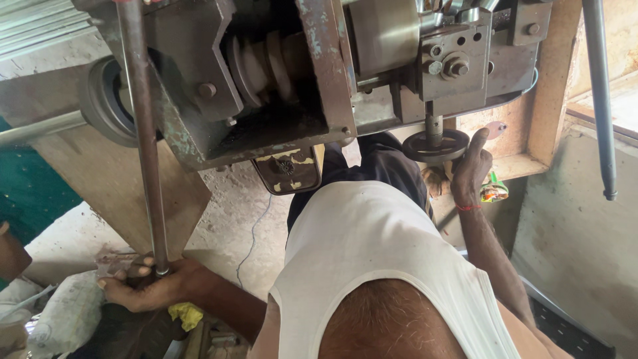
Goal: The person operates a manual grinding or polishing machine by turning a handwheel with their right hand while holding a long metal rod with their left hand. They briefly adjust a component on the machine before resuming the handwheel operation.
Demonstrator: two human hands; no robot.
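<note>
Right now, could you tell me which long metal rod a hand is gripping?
The rusty rod on the left, its lower end in the left hand; the grey rod at right hangs untouched.

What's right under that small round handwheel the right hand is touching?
Below the handwheel, the right hand grips its rim, with dark trousers and a colourful wrapper lower down. The hand and wheel hide whatever lies directly beneath.

yellow-black label plate (287,167) under machine, colourful packet (493,191)

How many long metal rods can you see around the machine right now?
3. One rusty rod runs down to the left hand; a grey rod hangs at far right; a pale bar juts from the left edge. Others may be hidden.
</note>
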